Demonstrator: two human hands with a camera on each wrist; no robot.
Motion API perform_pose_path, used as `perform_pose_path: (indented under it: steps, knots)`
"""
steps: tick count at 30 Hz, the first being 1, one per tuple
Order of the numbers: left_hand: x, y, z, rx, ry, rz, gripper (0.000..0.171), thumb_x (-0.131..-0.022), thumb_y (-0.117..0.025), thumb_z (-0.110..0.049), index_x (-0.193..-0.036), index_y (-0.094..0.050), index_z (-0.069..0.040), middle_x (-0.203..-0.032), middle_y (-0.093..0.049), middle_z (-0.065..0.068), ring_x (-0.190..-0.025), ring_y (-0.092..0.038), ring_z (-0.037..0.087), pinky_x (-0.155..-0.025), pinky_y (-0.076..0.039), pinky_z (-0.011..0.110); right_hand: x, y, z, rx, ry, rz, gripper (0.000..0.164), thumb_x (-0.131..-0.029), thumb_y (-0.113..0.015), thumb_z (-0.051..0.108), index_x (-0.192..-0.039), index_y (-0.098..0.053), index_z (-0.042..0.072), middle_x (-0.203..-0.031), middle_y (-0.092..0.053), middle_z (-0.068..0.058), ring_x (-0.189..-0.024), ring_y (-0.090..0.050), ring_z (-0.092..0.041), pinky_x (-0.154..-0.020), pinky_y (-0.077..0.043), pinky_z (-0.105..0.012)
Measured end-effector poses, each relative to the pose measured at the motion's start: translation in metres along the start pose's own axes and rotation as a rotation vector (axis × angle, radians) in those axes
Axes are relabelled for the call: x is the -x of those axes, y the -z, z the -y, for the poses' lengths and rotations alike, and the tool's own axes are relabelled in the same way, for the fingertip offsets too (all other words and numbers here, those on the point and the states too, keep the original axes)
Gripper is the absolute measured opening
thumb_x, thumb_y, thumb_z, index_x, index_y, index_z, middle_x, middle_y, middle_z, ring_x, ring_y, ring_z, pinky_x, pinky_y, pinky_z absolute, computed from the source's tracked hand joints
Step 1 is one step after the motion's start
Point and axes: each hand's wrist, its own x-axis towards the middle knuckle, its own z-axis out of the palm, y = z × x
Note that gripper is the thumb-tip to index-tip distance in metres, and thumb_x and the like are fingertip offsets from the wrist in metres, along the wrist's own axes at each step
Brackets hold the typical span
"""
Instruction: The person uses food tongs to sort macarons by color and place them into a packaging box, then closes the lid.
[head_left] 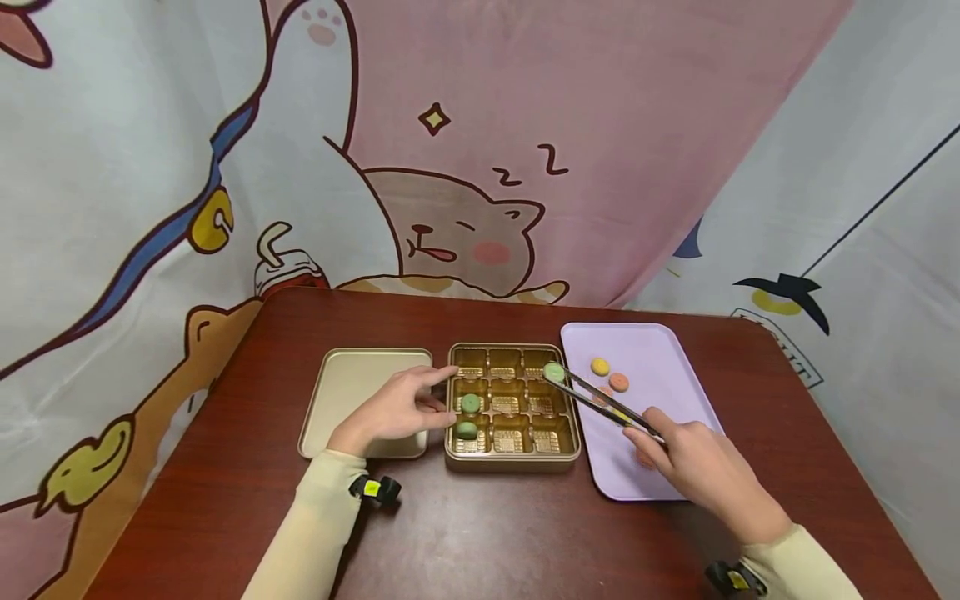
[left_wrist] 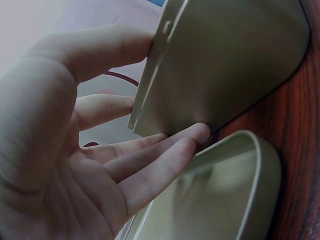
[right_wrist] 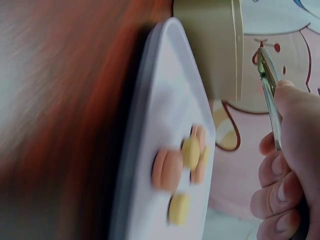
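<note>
My right hand (head_left: 701, 462) grips metal tongs (head_left: 600, 397), whose tips pinch a green macaron (head_left: 554, 372) over the far right compartment of a gold divided box (head_left: 512, 464). Whether the macaron touches the box cannot be told. Two more green macarons lie in the box's left column, one in the middle compartment (head_left: 470, 403) and one tilted in the near compartment (head_left: 467, 430). My left hand (head_left: 401, 406) touches the box's left rim with thumb and index finger, the other fingers loosely bent along its side wall (left_wrist: 215, 65).
Right of the box, a lilac tray (head_left: 675, 367) bears several yellow and orange-pink macarons (right_wrist: 168, 170). A gold lid (head_left: 352, 383) lies on the table (head_left: 495, 533) to the left, partly under my left hand. A cartoon-printed cloth (head_left: 637, 125) hangs behind the table.
</note>
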Motion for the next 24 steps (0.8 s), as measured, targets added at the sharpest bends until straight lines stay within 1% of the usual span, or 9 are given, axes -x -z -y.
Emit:
perform_pose_path:
  steps: [1,4,7,9,12,14,18,21,24]
  knots:
    - [0.000,0.000,0.000,0.001,-0.002,0.000,0.081,-0.093,-0.083,-0.016,-0.162,-0.041,-0.009,-0.144,-0.050,0.022,-0.097,-0.073,0.017,-0.085,-0.063,0.020,-0.004,-0.002,0.003,0.001,0.018,-0.011,0.030,-0.103,-0.067,0.045,-0.084,-0.052,0.026,-0.057,-0.046,0.017,-0.050,-0.038,-0.008,-0.043,-0.031,-0.027]
    - [-0.001,0.000,0.000,0.006,-0.005,0.002,0.081,-0.093,-0.083,-0.016,-0.162,-0.041,-0.009,-0.145,-0.049,0.023,-0.097,-0.074,0.017,-0.085,-0.063,0.020,-0.015,-0.008,0.012,0.005,0.071,-0.058,0.032,-0.100,-0.072,0.042,-0.085,-0.052,0.023,-0.053,-0.039,0.011,-0.048,-0.038,-0.011,-0.042,-0.031,-0.030]
    - [-0.001,-0.001,0.000,0.007,-0.007,0.004,0.081,-0.093,-0.082,-0.017,-0.162,-0.041,-0.009,-0.144,-0.050,0.022,-0.097,-0.074,0.016,-0.085,-0.063,0.020,-0.026,-0.013,0.021,0.007,0.120,-0.075,0.026,-0.099,-0.073,0.041,-0.093,-0.057,0.022,-0.052,-0.039,0.008,-0.047,-0.043,-0.013,-0.040,-0.034,-0.034]
    - [-0.001,0.000,0.001,0.002,-0.009,0.003,0.080,-0.093,-0.082,-0.017,-0.162,-0.042,-0.009,-0.144,-0.050,0.022,-0.097,-0.074,0.015,-0.085,-0.063,0.020,-0.033,-0.016,0.027,0.011,0.150,-0.086,0.027,-0.099,-0.073,0.041,-0.094,-0.056,0.021,-0.051,-0.038,0.008,-0.046,-0.043,-0.013,-0.039,-0.035,-0.034]
    - [-0.001,0.000,0.001,-0.004,-0.008,0.002,0.081,-0.093,-0.082,-0.016,-0.162,-0.041,-0.009,-0.144,-0.050,0.022,-0.097,-0.073,0.015,-0.085,-0.062,0.020,-0.044,-0.019,0.037,0.020,0.190,-0.105,0.032,-0.100,-0.072,0.041,-0.089,-0.052,0.019,-0.054,-0.036,0.009,-0.046,-0.041,-0.012,-0.038,-0.036,-0.034]
    - [-0.001,0.000,0.000,-0.009,-0.006,0.001,0.081,-0.093,-0.082,-0.017,-0.162,-0.041,-0.010,-0.145,-0.050,0.022,-0.097,-0.073,0.016,-0.085,-0.062,0.020,-0.050,-0.020,0.044,0.024,0.202,-0.105,0.038,-0.100,-0.071,0.042,-0.082,-0.046,0.020,-0.058,-0.035,0.009,-0.051,-0.041,-0.014,-0.039,-0.036,-0.032]
    - [0.000,0.000,-0.001,-0.026,-0.001,-0.003,0.081,-0.092,-0.083,-0.017,-0.162,-0.041,-0.010,-0.144,-0.051,0.022,-0.097,-0.073,0.016,-0.086,-0.062,0.020,-0.062,-0.022,0.054,0.050,0.217,-0.081,0.038,-0.103,-0.067,0.044,-0.082,-0.047,0.020,-0.060,-0.037,0.009,-0.056,-0.042,-0.018,-0.039,-0.039,-0.033]
    - [0.000,0.000,-0.001,-0.030,0.001,-0.004,0.081,-0.092,-0.083,-0.018,-0.162,-0.042,-0.011,-0.143,-0.051,0.021,-0.097,-0.073,0.016,-0.086,-0.062,0.019,-0.069,-0.024,0.058,0.059,0.234,-0.073,0.038,-0.104,-0.065,0.045,-0.083,-0.047,0.019,-0.051,-0.034,0.011,-0.047,-0.038,-0.013,-0.035,-0.035,-0.030]
    - [0.001,0.000,-0.001,-0.024,0.003,-0.004,0.081,-0.092,-0.083,-0.018,-0.162,-0.042,-0.011,-0.143,-0.051,0.021,-0.097,-0.073,0.016,-0.085,-0.062,0.020,-0.074,-0.027,0.061,0.069,0.278,-0.099,0.039,-0.103,-0.066,0.042,-0.082,-0.046,0.017,-0.046,-0.028,0.014,-0.040,-0.031,-0.007,-0.039,-0.034,-0.028]
